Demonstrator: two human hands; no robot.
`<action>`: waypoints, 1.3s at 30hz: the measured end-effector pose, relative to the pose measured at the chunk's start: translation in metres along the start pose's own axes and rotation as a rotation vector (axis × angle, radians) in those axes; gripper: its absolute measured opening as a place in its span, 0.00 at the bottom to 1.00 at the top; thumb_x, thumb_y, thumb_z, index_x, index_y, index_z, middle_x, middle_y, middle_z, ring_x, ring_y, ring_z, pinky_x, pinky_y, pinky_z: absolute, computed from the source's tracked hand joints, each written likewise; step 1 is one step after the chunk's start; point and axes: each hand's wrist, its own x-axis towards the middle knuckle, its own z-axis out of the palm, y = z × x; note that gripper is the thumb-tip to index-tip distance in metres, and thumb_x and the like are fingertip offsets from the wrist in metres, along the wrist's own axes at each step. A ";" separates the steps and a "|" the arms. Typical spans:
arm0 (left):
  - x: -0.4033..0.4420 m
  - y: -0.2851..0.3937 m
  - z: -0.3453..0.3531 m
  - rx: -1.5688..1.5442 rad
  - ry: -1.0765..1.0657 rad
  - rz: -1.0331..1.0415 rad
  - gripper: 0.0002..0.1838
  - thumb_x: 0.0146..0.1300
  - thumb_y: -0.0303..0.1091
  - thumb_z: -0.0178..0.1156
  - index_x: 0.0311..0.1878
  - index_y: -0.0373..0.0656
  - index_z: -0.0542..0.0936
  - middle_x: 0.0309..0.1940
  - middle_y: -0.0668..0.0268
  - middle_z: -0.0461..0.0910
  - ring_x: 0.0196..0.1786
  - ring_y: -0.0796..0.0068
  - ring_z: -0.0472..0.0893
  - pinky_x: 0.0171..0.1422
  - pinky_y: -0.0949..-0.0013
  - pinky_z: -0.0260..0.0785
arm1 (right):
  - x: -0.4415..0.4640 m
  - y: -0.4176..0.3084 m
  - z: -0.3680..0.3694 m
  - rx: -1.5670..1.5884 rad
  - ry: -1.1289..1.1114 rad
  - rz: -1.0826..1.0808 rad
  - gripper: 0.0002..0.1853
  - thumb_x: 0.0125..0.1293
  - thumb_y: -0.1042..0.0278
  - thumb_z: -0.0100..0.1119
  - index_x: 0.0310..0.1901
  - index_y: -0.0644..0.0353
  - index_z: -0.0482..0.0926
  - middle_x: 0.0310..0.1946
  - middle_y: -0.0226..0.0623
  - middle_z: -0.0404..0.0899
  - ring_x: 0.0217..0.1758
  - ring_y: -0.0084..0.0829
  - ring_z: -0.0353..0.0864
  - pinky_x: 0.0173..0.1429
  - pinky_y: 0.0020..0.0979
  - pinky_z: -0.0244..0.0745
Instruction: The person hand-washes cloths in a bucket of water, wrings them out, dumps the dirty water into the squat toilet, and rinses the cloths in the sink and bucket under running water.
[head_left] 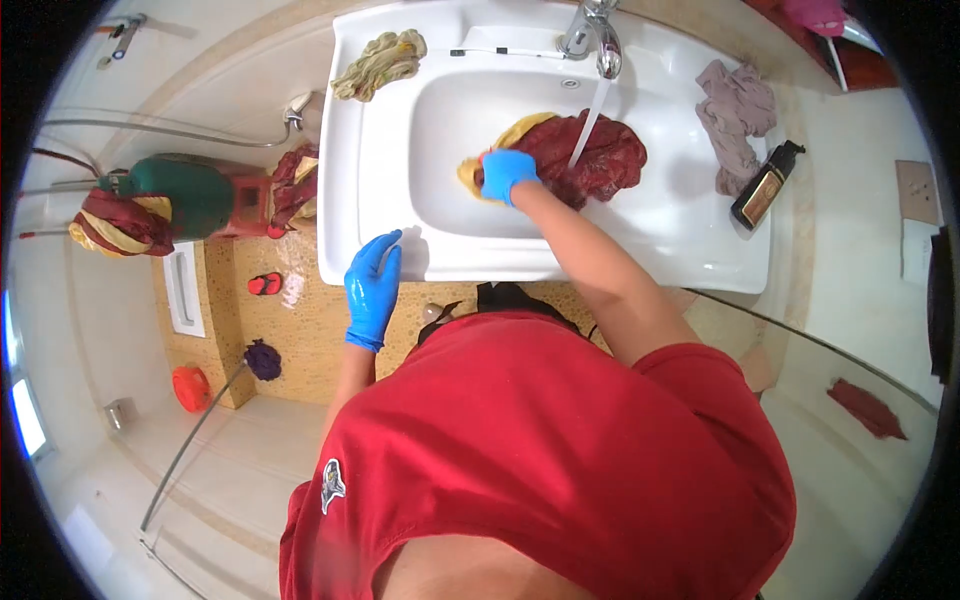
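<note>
In a blue glove, my right hand (pixel 508 176) is closed on the yellow-edged left end of a wet dark red cloth (pixel 605 160) in the white sink (pixel 430 215). Water runs from the faucet (pixel 606 50) onto the cloth. My left hand (pixel 373 285), also gloved in blue, is beside the sink's front left edge with its fingers apart and nothing in it.
A greenish cloth (pixel 380 66) lies on the sink's back left corner. At the right are a greyish-pink cloth (pixel 737 115) and a black bottle (pixel 768 187). Left of the sink stands a green container (pixel 180 190) with red and yellow cloth (pixel 125 222).
</note>
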 end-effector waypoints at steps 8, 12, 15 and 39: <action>0.015 0.010 0.016 -0.192 -0.005 0.069 0.49 0.48 0.33 0.70 0.71 0.42 0.52 0.67 0.53 0.60 0.64 0.59 0.67 0.63 0.60 0.64 | -0.076 -0.073 -0.072 0.683 0.378 -0.374 0.24 0.46 0.54 0.65 0.45 0.54 0.79 0.38 0.49 0.76 0.42 0.49 0.77 0.48 0.41 0.72; 0.041 0.001 0.023 0.305 0.161 0.565 0.39 0.47 0.41 0.71 0.63 0.43 0.66 0.61 0.46 0.61 0.64 0.48 0.62 0.65 0.56 0.58 | -0.101 -0.098 -0.101 0.955 0.243 -0.645 0.28 0.46 0.57 0.66 0.51 0.60 0.76 0.42 0.52 0.76 0.43 0.50 0.76 0.51 0.40 0.71; 0.033 -0.006 0.017 0.187 0.149 0.362 0.31 0.48 0.41 0.70 0.55 0.43 0.73 0.52 0.51 0.72 0.54 0.52 0.72 0.57 0.59 0.66 | -0.121 -0.052 -0.097 1.347 -0.049 -0.556 0.22 0.64 0.66 0.58 0.60 0.60 0.70 0.50 0.36 0.78 0.54 0.24 0.74 0.56 0.28 0.71; 0.095 0.167 0.081 -0.890 -0.108 0.265 0.30 0.45 0.39 0.73 0.51 0.38 0.75 0.46 0.59 0.80 0.48 0.70 0.79 0.56 0.65 0.70 | -0.197 0.170 -0.062 1.140 0.358 0.297 0.22 0.68 0.66 0.49 0.60 0.69 0.68 0.56 0.42 0.73 0.57 0.32 0.73 0.63 0.34 0.65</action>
